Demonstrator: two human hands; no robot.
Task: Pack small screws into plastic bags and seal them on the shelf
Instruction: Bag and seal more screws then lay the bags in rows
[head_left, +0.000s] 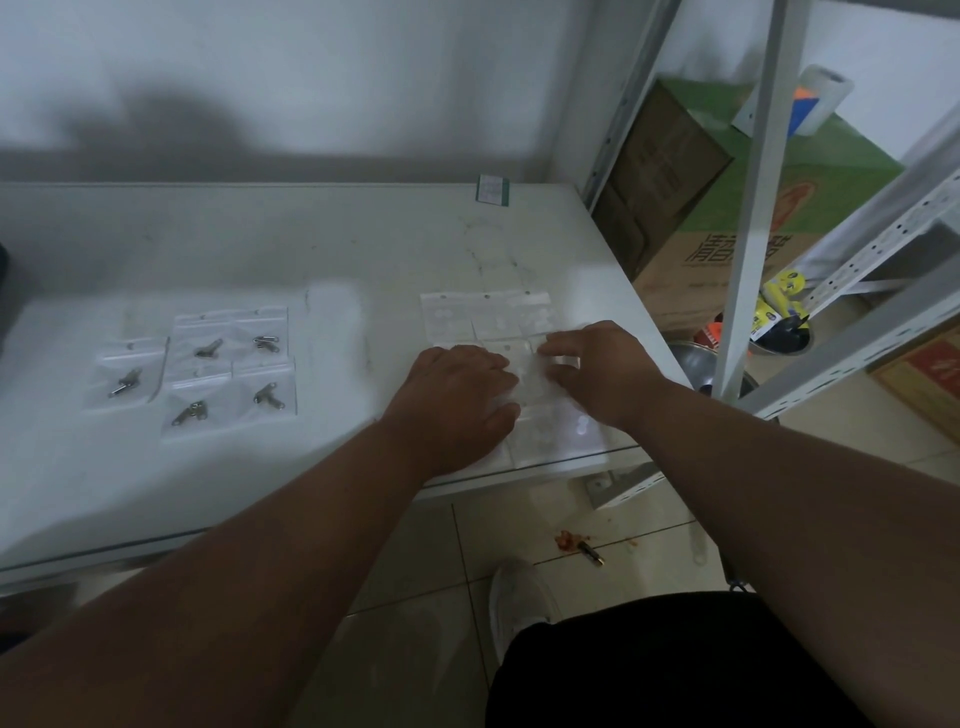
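Head view: left hand (457, 400) lies flat, fingers relaxed, pressing the empty plastic bags (488, 317) on the shelf (363, 249). Right hand (602, 369) pinches one bag's edge just beside it. Filled screw bags (208, 358) lie well apart, leftward.

Storeroom: slotted metal racking (878, 249), cardboard boxes (691, 270) on tiled floor (415, 649), white worktable (208, 260).

Bare forearms, no sleeves, black shorts (649, 670), light grey sneaker (519, 603)

left hand (457, 400) covering empty bags (488, 319), blurred
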